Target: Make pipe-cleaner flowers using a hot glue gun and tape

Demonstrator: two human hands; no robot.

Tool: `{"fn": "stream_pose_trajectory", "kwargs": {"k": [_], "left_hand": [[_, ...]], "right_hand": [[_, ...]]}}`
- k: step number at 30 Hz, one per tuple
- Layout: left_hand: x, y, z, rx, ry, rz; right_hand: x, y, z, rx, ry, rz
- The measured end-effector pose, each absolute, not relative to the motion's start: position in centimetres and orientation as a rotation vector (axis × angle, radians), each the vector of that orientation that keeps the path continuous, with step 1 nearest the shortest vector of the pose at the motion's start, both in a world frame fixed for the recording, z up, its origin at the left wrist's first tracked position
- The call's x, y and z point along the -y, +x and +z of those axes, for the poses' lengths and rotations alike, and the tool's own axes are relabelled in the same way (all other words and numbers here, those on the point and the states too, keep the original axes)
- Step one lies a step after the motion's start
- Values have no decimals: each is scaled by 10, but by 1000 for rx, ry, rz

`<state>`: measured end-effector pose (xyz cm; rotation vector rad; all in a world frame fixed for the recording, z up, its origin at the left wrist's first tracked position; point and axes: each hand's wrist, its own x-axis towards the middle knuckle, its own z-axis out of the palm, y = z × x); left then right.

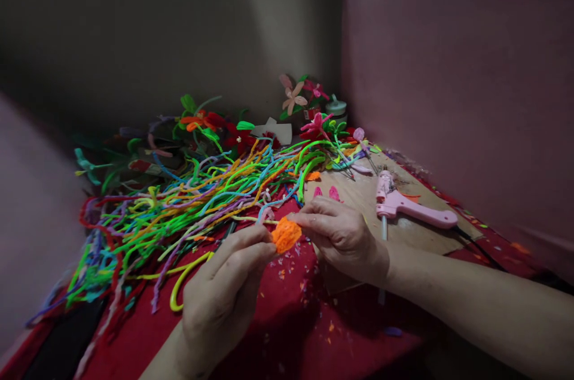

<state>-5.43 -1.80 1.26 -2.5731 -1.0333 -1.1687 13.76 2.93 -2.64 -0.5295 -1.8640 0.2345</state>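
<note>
"One fuzzy orange chenille piece (287, 235), held over the red cloth (287, 308). Why by both sides?"

"Probably because it's small and floppy. The left hand (226, 284) has its fingertips closed on the near-left edge, and the right hand (343, 239) pinches the upper right, so it's stretched between them, I'd guess to keep it steady."

"How many glue guns?"

"One, a pink glue gun (417, 210), lying on the cardboard sheet (437, 242) beyond the right forearm. Its nozzle end points away, likely to keep heat off the skin; the cardboard presumably guards the cloth from drips."

"And the glue stick (384, 229)?"

"One that I can see, poking out of the gun's rear."

"Pink petal-like tips (333, 193)?"

"Two, just past the right hand, partly hidden by it."

"Pipe cleaners (215, 188)?"

"Dozens, too tangled to count, heaped on the left, perhaps so that any colour is within reach."

"Lidded jars (336, 107)?"

"One, at the back, near a single peach flower (293, 97)."
</note>
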Motion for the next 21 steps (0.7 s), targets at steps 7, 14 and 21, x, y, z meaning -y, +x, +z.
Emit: {"fn": "stream_pose_trajectory", "kwargs": {"k": [7,14,21], "left_hand": [[20,-54,15,1001,-2578,-1132],[16,-51,12,1124,-2574,-1242],[14,-44,9,1438,-2555,-1584]], "right_hand": [[-28,139,-27,1895,-537,257],[-29,138,-28,1948,-599,290],[-24,135,-21,1920,-741,646]]}}
